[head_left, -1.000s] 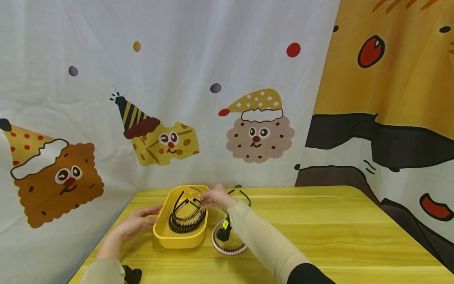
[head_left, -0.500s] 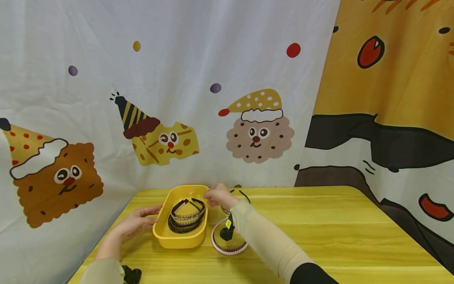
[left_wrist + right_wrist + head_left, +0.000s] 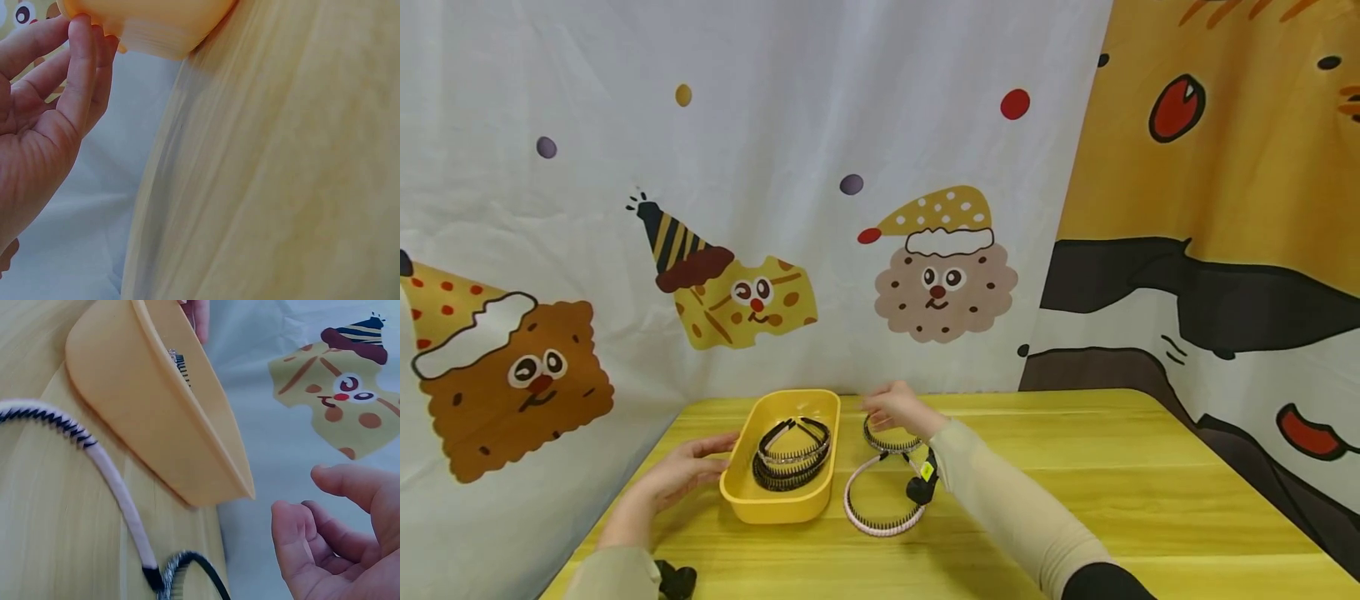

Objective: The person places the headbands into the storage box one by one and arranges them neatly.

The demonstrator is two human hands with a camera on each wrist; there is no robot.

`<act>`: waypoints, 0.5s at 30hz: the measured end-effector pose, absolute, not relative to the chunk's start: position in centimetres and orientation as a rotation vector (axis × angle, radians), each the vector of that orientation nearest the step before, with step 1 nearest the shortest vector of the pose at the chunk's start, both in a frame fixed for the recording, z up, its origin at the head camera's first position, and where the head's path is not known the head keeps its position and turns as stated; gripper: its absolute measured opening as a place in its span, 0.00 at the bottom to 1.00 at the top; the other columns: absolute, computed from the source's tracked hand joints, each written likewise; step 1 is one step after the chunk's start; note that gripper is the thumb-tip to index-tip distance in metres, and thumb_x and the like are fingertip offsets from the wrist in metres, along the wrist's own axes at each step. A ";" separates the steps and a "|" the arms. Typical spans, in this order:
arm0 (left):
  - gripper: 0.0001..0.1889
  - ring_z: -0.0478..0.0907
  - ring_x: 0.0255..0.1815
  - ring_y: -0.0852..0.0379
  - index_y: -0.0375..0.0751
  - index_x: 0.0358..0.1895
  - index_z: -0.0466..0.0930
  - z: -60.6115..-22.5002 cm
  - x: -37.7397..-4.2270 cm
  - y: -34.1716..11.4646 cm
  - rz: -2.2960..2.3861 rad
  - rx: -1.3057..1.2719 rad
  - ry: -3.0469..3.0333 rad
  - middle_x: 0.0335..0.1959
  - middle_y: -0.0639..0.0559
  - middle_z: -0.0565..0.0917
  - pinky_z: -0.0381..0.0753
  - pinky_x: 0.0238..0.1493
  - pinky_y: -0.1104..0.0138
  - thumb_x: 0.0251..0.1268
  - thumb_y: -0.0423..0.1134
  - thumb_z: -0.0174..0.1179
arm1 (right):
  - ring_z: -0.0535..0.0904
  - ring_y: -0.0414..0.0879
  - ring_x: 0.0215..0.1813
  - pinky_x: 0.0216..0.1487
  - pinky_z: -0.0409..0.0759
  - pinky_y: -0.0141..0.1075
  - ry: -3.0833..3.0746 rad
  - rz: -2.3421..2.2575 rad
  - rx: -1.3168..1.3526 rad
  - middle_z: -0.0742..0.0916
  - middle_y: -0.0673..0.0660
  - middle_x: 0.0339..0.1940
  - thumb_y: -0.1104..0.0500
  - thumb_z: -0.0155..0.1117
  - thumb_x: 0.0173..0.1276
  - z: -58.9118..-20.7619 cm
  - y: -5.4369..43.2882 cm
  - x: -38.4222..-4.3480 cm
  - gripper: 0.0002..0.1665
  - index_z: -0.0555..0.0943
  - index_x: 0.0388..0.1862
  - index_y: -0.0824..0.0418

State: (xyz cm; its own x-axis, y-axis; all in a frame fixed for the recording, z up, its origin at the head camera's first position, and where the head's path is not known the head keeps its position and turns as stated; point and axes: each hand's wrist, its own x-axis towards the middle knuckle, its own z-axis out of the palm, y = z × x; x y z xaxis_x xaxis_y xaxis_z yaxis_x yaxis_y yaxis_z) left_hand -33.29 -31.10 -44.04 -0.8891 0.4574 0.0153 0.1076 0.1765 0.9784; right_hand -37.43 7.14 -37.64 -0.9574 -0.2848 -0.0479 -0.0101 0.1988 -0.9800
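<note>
My left hand (image 3: 681, 475) touches the outer left side of a yellow plastic bin (image 3: 778, 510) with outstretched fingers; the left wrist view shows those fingertips (image 3: 81, 28) at its wall. Inside the bin lies a stack of black toothed headbands (image 3: 790, 479), the top one with a glittery band. Just right of the bin, my right hand (image 3: 904, 410) hovers over a dark, silver-beaded headband (image 3: 891, 448). Its thumb and fingers are apart with nothing between them in the right wrist view. A pink headband with black teeth (image 3: 883, 529) lies nearer, its end meeting the beaded one.
All this stands on a yellow wood-grain table (image 3: 1075, 483). A white curtain (image 3: 820, 125) printed with cartoon biscuits and cheese hangs along the back edge. Black wrist devices sit on both arms.
My right hand lowered a headband onto the stack in the bin and let go. It then moved right, over the beaded headband. My left hand stayed at the bin.
</note>
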 end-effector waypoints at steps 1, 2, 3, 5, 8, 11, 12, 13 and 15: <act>0.35 0.76 0.57 0.52 0.23 0.73 0.48 -44.0 -33.3 -31.1 1.769 0.541 2.177 0.69 0.23 0.57 0.78 0.54 0.61 0.72 0.33 0.55 | 0.77 0.46 0.27 0.38 0.85 0.44 2.258 -1.840 -0.271 0.81 0.58 0.29 0.66 0.63 0.64 -37.7 7.6 -37.4 0.17 0.77 0.48 0.78; 0.35 0.76 0.57 0.52 0.23 0.73 0.48 -44.0 -33.3 -31.1 1.768 0.541 2.177 0.69 0.23 0.57 0.78 0.54 0.61 0.71 0.32 0.55 | 0.77 0.47 0.28 0.37 0.85 0.42 2.263 -1.840 -0.266 0.81 0.59 0.30 0.66 0.63 0.65 -37.7 8.0 -37.2 0.18 0.77 0.49 0.78; 0.35 0.76 0.57 0.52 0.23 0.73 0.48 -44.0 -33.3 -31.1 1.768 0.541 2.177 0.69 0.23 0.57 0.78 0.54 0.61 0.72 0.33 0.55 | 0.78 0.47 0.28 0.36 0.85 0.42 2.270 -1.835 -0.266 0.81 0.60 0.32 0.65 0.63 0.65 -37.8 8.5 -37.1 0.19 0.76 0.50 0.77; 0.34 0.76 0.57 0.52 0.23 0.73 0.48 -44.1 -33.4 -31.1 1.770 0.545 2.170 0.69 0.24 0.58 0.78 0.54 0.61 0.72 0.32 0.55 | 0.78 0.47 0.28 0.38 0.85 0.44 2.276 -1.825 -0.272 0.82 0.61 0.34 0.65 0.62 0.65 -38.0 9.4 -36.8 0.20 0.76 0.51 0.77; 0.34 0.76 0.56 0.54 0.23 0.73 0.49 -44.2 -33.5 -31.1 1.780 0.540 2.161 0.69 0.25 0.59 0.78 0.53 0.62 0.71 0.32 0.55 | 0.79 0.47 0.28 0.40 0.84 0.48 2.273 -1.812 -0.278 0.82 0.61 0.36 0.63 0.63 0.65 -38.3 10.6 -36.4 0.19 0.77 0.50 0.75; 0.34 0.77 0.55 0.56 0.23 0.73 0.49 -44.2 -33.5 -31.0 1.783 0.540 2.163 0.68 0.25 0.60 0.78 0.53 0.63 0.71 0.32 0.55 | 0.79 0.47 0.29 0.42 0.83 0.51 2.259 -1.819 -0.253 0.82 0.62 0.36 0.62 0.65 0.64 -38.9 11.7 -35.8 0.19 0.78 0.50 0.74; 0.34 0.77 0.55 0.57 0.23 0.73 0.49 -44.2 -33.5 -31.0 1.787 0.533 2.162 0.69 0.25 0.60 0.78 0.53 0.63 0.71 0.32 0.55 | 0.79 0.47 0.29 0.42 0.83 0.50 2.259 -1.818 -0.243 0.82 0.61 0.36 0.61 0.66 0.64 -39.1 12.0 -35.6 0.20 0.79 0.50 0.73; 0.34 0.77 0.55 0.57 0.22 0.73 0.49 -44.2 -33.5 -31.0 1.785 0.531 2.163 0.69 0.25 0.60 0.78 0.53 0.63 0.71 0.32 0.55 | 0.79 0.47 0.29 0.42 0.83 0.50 2.256 -1.817 -0.236 0.82 0.61 0.36 0.61 0.66 0.64 -39.3 12.3 -35.3 0.20 0.79 0.51 0.74; 0.35 0.77 0.54 0.58 0.22 0.73 0.49 -44.2 -33.5 -31.1 1.783 0.530 2.165 0.69 0.25 0.59 0.78 0.53 0.63 0.71 0.32 0.55 | 0.80 0.48 0.29 0.42 0.84 0.50 2.257 -1.816 -0.225 0.83 0.61 0.35 0.61 0.66 0.65 -39.7 12.9 -34.8 0.22 0.78 0.52 0.75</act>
